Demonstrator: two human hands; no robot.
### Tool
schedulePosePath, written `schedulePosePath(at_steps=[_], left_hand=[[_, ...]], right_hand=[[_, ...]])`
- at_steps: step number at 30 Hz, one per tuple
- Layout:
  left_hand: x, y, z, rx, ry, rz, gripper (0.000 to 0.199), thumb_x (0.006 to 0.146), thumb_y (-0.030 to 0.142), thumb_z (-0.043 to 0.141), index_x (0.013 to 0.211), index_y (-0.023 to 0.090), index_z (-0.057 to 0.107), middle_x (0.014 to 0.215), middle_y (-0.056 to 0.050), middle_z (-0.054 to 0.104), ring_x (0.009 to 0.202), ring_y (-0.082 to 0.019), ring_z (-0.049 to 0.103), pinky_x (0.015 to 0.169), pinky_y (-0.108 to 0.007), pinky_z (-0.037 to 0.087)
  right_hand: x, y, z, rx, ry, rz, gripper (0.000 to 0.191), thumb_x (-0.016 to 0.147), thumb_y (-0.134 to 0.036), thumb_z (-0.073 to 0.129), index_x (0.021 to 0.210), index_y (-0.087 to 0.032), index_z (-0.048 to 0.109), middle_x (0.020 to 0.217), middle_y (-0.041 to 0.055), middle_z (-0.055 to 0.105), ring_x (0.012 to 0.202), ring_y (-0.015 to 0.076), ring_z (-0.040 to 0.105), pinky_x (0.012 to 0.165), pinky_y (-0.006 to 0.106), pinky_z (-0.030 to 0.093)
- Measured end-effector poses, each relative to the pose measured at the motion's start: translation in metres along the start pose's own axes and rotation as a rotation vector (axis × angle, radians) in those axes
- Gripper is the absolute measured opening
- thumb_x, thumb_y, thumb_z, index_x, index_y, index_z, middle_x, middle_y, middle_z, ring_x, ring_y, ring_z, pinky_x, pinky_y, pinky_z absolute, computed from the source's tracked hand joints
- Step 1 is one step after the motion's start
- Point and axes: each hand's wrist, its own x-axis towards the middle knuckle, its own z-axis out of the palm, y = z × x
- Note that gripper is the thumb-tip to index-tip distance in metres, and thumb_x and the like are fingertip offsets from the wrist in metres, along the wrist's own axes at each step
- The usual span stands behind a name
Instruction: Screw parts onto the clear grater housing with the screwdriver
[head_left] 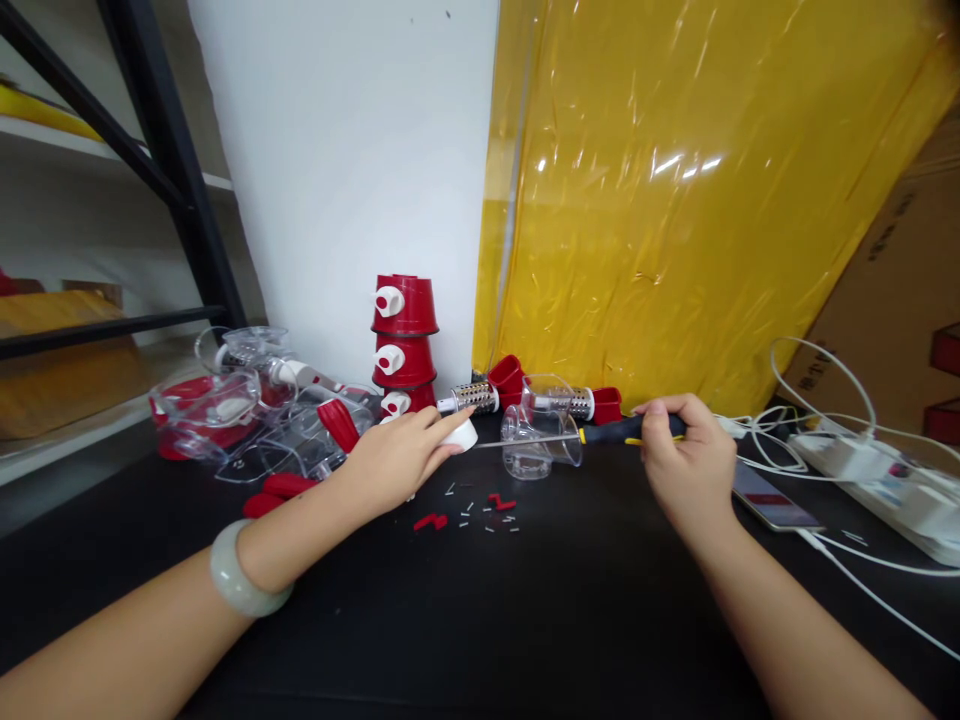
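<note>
Near the middle of the black table (480, 620), toward its far edge, the right hand (694, 470) is gripping a screwdriver (600, 434) w/ fingers curled shut round the black-yellow handle, shaft lying level and pointing left. Left hand (397, 460) is resting w/ fingers pressed together, tips touching a small white part (461, 435) just past the shaft's tip. A clear plastic housing (536, 440) is lying on its side under the shaft, betw. both hands. Tiny screws and red clips (480, 512) are lying scattered just in front. Behind, 3 stacked red cups (405, 340) are standing at the far edge beside metal grater drums (476, 397). Clear and red parts (247, 410) are crowding the far-left corner. A phone (772, 500), white cables and a power strip (885, 490) are sitting along the right edge.
</note>
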Motion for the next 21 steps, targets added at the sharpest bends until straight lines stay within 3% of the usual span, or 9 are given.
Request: schedulePosePath(at_steps=[15,21], left_hand=[[0.000,-0.003,0.000,-0.077,0.053,-0.026,0.045,0.101,0.039,0.033,0.142,0.024,0.043,0.111,-0.011,0.070,0.091,-0.027,0.069,0.065,-0.034,0.051],[0.002,-0.009,-0.010,-0.141,0.087,-0.167,0.037,0.100,0.033,0.026,0.120,0.014,0.052,0.084,-0.011,0.070,0.068,-0.027,0.068,0.057,-0.035,0.047]], right_hand=[[0.003,0.000,-0.001,-0.020,0.034,0.001,0.022,0.087,-0.036,0.052,0.072,-0.022,0.060,0.063,-0.0009,0.060,0.059,0.0172,0.057,0.059,0.029,0.044],[0.004,0.007,0.002,-0.094,0.022,-0.046,0.023,0.087,-0.037,0.052,0.071,-0.022,0.060,0.063,0.0000,0.062,0.060,0.0179,0.057,0.060,0.029,0.041]])
